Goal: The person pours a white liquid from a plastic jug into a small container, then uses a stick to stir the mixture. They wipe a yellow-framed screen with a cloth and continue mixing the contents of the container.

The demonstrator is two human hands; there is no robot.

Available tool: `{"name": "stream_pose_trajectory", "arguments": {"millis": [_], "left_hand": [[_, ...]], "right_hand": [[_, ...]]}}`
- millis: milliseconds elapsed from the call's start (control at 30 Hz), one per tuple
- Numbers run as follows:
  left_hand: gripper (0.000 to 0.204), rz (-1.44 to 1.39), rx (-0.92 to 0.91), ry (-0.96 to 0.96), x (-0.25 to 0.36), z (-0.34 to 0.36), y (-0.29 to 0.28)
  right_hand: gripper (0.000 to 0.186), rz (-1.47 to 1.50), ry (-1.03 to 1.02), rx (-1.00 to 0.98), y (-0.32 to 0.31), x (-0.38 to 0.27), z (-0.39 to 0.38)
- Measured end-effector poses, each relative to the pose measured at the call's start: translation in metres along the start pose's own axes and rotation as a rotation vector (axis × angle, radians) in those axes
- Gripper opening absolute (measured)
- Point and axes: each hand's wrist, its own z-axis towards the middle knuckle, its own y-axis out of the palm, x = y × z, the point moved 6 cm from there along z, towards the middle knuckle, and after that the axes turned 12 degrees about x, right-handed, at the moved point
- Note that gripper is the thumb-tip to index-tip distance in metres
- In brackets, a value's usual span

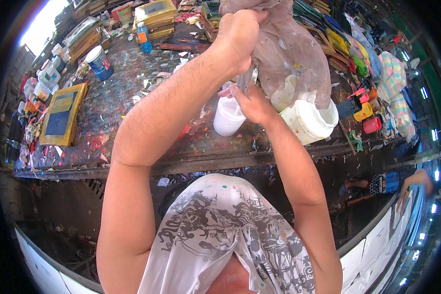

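A large, cloudy grey-brown plastic bag [294,54] hangs over the table. My left hand [237,36] is raised and closed around its upper left part. Below it, my right hand [252,105] is closed on a narrow gathered strip of the bag, just above a white plastic cup [229,120]. The cup stands upright near the table's front edge, its mouth partly covered by my right fingers. The bag's lower end reaches down to a white bucket [308,122], tilted in view to the right of my right wrist. What the bag holds is hard to make out.
The paint-stained table [117,112] carries scraps of paper. A yellow-framed printing screen [63,115], a blue paint tub [99,63] and a small blue bottle [143,38] stand left. Colourful cups [372,124] sit right. Another person [411,181] is at far right.
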Motion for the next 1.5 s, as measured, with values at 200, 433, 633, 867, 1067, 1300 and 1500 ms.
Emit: {"name": "stream_pose_trajectory", "arguments": {"millis": [200, 433, 633, 867, 1067, 1300, 1500], "left_hand": [[0.040, -0.071, -0.132, -0.068, 0.007, -0.005, 0.001], [0.038, -0.072, -0.184, 0.153, 0.064, -0.005, 0.021], [0.037, -0.079, -0.210, 0.222, 0.086, -0.007, 0.020], [0.038, -0.147, -0.181, 0.092, 0.060, 0.011, -0.014], [0.038, -0.067, -0.048, 0.075, 0.061, 0.011, -0.036], [0.038, -0.059, -0.110, 0.080, 0.049, 0.029, -0.052], [0.037, -0.061, -0.075, 0.107, 0.045, 0.037, -0.061]], "right_hand": [[0.050, -0.010, -0.052, -0.038, 0.004, 0.000, -0.002], [0.035, -0.241, -0.488, 0.117, 0.016, 0.000, -0.019], [0.029, -0.202, -0.527, 0.269, 0.016, -0.003, -0.024], [0.019, -0.383, -0.645, 0.366, 0.020, 0.004, -0.032], [0.019, -0.433, -0.739, 0.438, 0.024, 0.015, -0.049], [0.045, -0.403, -0.819, 0.413, 0.017, 0.027, -0.079], [0.048, -0.458, -0.850, 0.388, 0.011, 0.025, -0.116]]}}
